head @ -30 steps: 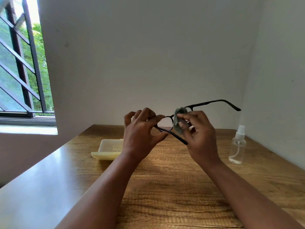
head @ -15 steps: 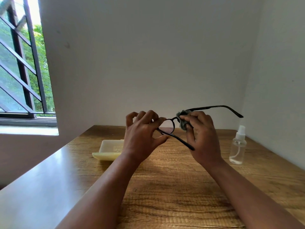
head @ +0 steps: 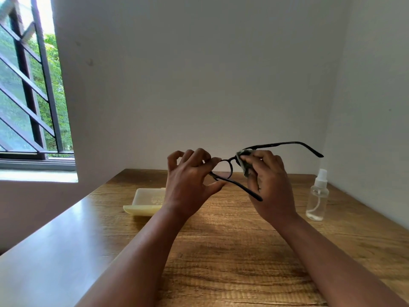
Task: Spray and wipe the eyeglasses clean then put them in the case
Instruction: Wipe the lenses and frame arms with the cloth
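Between the two raised hands, above the wooden table point(head: 221, 251): one pair of black-framed eyeglasses point(head: 228, 171), temples unfolded, held clear of the surface so both lens faces can be reached. Left hand point(head: 188, 185): fingers curled, fingertips and thumb pinching the frame at its left lens end, apparently to steady it. Right hand point(head: 270, 185): fingers and thumb closed on a small grey cloth point(head: 244, 165), pressed around the right lens; wiping judged in progress. One temple runs out beyond the right hand, the other crosses in front of its palm. Beyond the left hand, partly hidden by it: pale yellow case point(head: 143, 202), lying open, awaiting the glasses. Right of the right hand, well apart: clear spray bottle point(head: 316, 196), upright, set aside.
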A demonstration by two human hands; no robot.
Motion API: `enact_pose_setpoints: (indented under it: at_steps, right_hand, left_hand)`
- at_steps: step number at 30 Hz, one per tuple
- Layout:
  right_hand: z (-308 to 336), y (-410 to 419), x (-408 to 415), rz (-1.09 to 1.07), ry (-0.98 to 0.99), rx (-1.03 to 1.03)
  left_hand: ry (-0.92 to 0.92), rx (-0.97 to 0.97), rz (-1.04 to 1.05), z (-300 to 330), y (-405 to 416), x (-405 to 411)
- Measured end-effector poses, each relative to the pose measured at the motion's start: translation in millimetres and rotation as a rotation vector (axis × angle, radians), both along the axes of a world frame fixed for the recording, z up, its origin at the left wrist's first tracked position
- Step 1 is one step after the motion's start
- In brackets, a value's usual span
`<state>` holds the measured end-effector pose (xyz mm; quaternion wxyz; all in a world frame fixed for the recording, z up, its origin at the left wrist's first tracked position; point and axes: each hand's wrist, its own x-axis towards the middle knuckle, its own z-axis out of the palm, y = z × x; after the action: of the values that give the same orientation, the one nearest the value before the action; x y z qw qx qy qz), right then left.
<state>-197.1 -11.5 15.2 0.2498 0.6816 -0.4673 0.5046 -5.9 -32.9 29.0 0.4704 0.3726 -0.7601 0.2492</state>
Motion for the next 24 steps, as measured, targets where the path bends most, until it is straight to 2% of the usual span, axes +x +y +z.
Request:
enact_pose_setpoints:
  at_steps: [6,12,20,24]
  right_hand:
    - [1.0,-0.1,-6.2,-0.174,-0.063,-0.027]
    - [0.2,-0.1,-2.5,-0.034,0.048,-0.013]
    - [0.1,-0.5,-6.2,-0.245,-0.043,0.019]
    - [-1.2,-0.8,-5.1,-0.128,0.022,0.025]
  left_hand:
    - [0.03,0.013,-0.012,0.7,0.7,0.8]
    - [0.008,0.014,-0.021,0.8,0.4,1.8]
    - [0.014,0.018,-0.026,0.9,1.0,0.9]
    - [0.045,0.04,-0.041,0.9,1.0,2.0]
